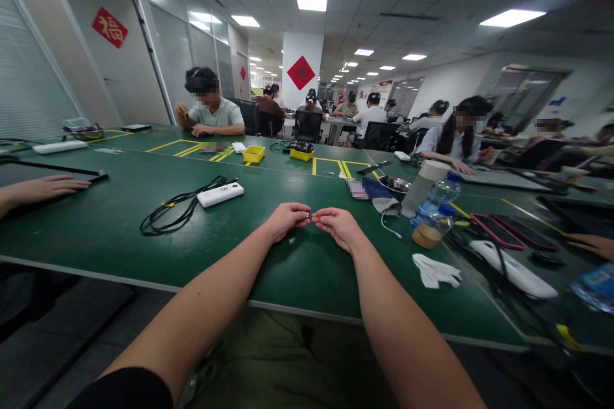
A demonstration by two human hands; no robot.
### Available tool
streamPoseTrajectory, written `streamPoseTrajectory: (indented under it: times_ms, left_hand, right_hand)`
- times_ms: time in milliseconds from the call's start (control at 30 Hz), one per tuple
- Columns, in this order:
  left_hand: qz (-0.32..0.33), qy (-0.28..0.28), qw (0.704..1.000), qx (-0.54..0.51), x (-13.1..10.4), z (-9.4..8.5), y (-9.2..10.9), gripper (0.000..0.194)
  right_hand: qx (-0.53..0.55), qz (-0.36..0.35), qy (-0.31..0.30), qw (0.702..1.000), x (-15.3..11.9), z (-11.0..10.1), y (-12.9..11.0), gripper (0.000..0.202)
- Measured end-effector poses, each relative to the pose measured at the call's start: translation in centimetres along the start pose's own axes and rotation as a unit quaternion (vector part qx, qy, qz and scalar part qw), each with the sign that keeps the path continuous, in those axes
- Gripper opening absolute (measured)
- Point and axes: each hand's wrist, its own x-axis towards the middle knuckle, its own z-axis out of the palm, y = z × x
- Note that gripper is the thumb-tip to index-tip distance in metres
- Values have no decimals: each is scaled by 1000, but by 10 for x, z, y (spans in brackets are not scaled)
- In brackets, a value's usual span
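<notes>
My left hand (286,220) is held over the green table (230,236), its thumb and fingertips pinched on a small dark, shiny piece (308,215). Almost touching it from the other side, my right hand (338,226) pinches a small orange-red piece (316,218). Both pieces are too small to name, and fingertips cover most of them. Whether they touch each other I cannot tell. Just below my left hand a tiny pale bit (292,240) lies on the tabletop.
A white power bank (220,195) with a coiled black cable (165,214) lies to the left. Bottles (434,223), a metal bowl (394,185) and a crumpled white glove (436,270) are at right. Yellow trays (254,154) stand farther back. Co-workers' hands (45,190) rest at both sides.
</notes>
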Motion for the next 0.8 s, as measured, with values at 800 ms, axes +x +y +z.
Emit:
streamPoseTrajectory:
  times_ms: [800]
  left_hand:
    - [-24, -19, 1000, 6, 0, 1, -1, 21]
  right_hand:
    - [-23, 5, 37, 999, 3, -6, 3, 22]
